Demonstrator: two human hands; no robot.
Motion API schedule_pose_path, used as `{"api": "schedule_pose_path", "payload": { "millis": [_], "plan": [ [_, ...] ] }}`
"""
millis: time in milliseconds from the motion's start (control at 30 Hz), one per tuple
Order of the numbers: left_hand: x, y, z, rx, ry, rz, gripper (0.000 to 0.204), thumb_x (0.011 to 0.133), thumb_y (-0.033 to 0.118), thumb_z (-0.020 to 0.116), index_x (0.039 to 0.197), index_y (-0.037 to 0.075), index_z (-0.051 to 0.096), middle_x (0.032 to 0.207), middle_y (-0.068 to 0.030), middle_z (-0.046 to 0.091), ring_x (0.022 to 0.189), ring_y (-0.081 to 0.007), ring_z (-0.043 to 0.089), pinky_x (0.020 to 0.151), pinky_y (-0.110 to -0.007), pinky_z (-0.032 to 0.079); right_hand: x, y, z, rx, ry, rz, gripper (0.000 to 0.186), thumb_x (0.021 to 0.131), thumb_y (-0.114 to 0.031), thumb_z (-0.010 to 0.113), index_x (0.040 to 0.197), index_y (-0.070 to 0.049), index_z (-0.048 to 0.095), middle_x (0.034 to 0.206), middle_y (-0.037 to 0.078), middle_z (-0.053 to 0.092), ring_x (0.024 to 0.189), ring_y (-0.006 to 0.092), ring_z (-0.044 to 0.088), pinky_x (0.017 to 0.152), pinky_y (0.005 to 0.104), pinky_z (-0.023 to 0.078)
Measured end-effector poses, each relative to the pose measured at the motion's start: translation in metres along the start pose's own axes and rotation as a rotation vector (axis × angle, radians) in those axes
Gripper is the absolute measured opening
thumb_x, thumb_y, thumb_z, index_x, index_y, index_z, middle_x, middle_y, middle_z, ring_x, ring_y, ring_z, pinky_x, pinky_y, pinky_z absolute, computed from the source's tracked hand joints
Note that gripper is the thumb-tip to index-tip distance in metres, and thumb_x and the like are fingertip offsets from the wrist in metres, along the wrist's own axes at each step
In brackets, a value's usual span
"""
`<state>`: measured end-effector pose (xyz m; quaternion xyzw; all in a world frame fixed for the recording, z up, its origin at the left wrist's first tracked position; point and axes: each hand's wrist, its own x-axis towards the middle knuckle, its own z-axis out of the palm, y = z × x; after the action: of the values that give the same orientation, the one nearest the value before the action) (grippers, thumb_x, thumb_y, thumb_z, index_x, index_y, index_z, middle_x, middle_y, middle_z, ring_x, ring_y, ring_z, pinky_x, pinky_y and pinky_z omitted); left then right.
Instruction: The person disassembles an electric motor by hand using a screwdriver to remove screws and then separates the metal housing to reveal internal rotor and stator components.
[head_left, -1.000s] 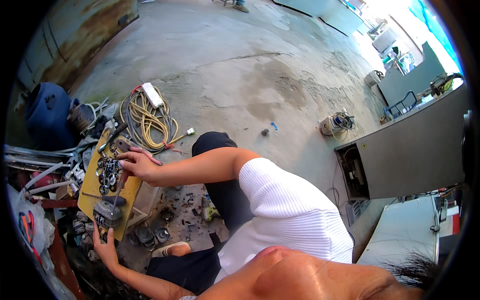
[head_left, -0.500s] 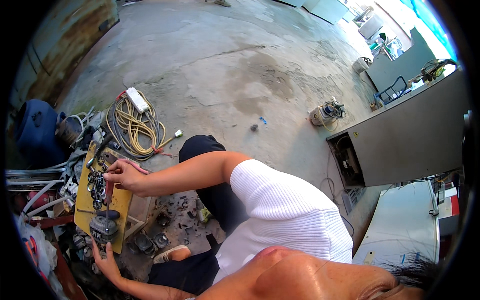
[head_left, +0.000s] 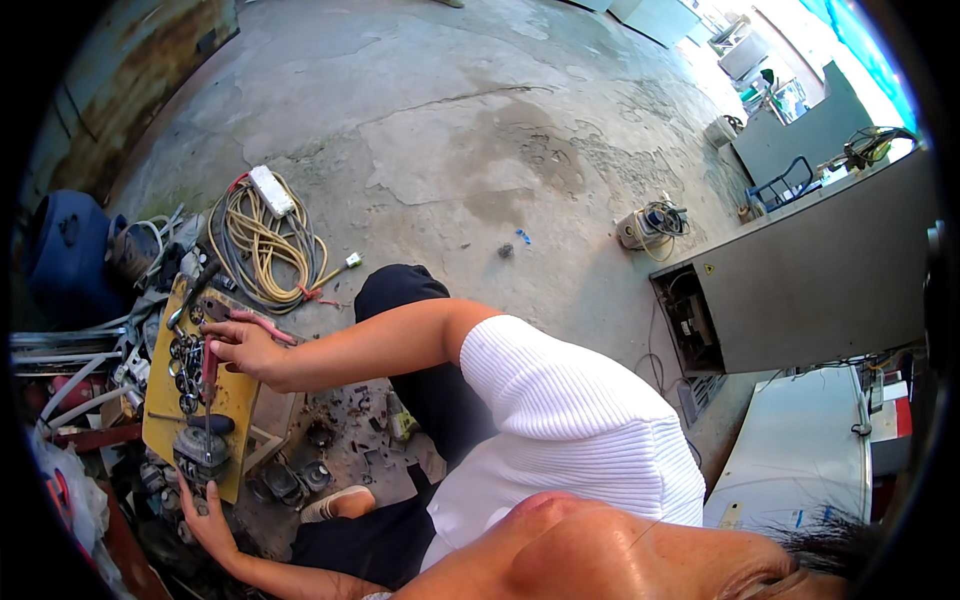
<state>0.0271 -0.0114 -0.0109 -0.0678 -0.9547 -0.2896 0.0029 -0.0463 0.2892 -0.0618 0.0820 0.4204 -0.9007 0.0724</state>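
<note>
My right hand (head_left: 245,352) is closed around the red handle of a screwdriver (head_left: 209,378). The shaft points down to a grey ribbed metal part (head_left: 202,452) on the yellow board (head_left: 228,400). With fingers and thumb at its near end, my left hand (head_left: 207,515) grips that part; the fingertips' contact is partly hidden. Beside my right hand lie pliers (head_left: 262,324) with pinkish-red handles. A dark-handled tool (head_left: 212,424) rests across the board, next to the metal part. Several round metal rings (head_left: 186,375) sit along the board's left side.
A coiled yellow and grey cable (head_left: 265,245) with a white power strip (head_left: 272,192) lies beyond the board. Left of it stand a blue drum (head_left: 68,258) and piled scrap. Dark metal parts (head_left: 283,482) litter the floor beside my foot. A large grey cabinet (head_left: 800,265) is at the right.
The whole view has shifted slightly. My right hand stays on the screwdriver with a small change of angle, and more of the pliers shows behind it. My left hand keeps its place at the metal part.
</note>
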Motion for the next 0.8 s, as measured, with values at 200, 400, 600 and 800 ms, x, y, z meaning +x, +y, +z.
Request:
{"api": "schedule_pose_path", "payload": {
  "millis": [200,400,600,800],
  "plan": [
    [0.003,0.005,-0.002,-0.04,-0.029,-0.063,0.058,0.092,0.031,0.062,0.14,0.004,0.045,0.138,-0.0209,0.049,0.126,-0.0331,0.047,0.104,-0.038,0.034,-0.006,-0.011,0.0,-0.118,0.034,0.007,0.037,0.092,-0.03,0.064,0.125,-0.015,0.058,0.101,-0.005,0.062,0.087,0.0068,0.054,0.068,0.0266,0.043],
    [0.003,0.009,-0.001,-0.067,-0.038,-0.047,0.062,0.087,0.024,0.067,0.141,0.004,0.044,0.14,-0.0185,0.048,0.127,-0.0308,0.047,0.105,-0.037,0.035,-0.007,-0.014,0.003,-0.158,0.083,0.068,0.029,0.093,-0.027,0.063,0.118,-0.013,0.056,0.105,-0.003,0.061,0.096,0.0082,0.056,0.077,0.027,0.044],
    [0.002,0.01,0.001,-0.099,-0.008,-0.052,0.063,0.082,0.017,0.07,0.14,0.007,0.046,0.138,-0.0178,0.051,0.126,-0.0325,0.048,0.105,-0.039,0.035,0.0,-0.009,-0.004,-0.143,0.065,0.056,0.03,0.096,-0.021,0.059,0.123,-0.01,0.056,0.111,0.0,0.06,0.1,0.0087,0.056,0.082,0.0264,0.048],
    [0.003,0.011,-0.004,-0.066,-0.018,-0.045,0.065,0.081,0.02,0.072,0.14,0.008,0.047,0.135,-0.0183,0.053,0.124,-0.0333,0.049,0.104,-0.039,0.036,-0.012,-0.023,0.006,-0.108,0.056,0.107,0.032,0.096,-0.028,0.058,0.126,-0.017,0.056,0.11,-0.006,0.06,0.098,0.0084,0.057,0.082,0.0258,0.046]
  ]
}}
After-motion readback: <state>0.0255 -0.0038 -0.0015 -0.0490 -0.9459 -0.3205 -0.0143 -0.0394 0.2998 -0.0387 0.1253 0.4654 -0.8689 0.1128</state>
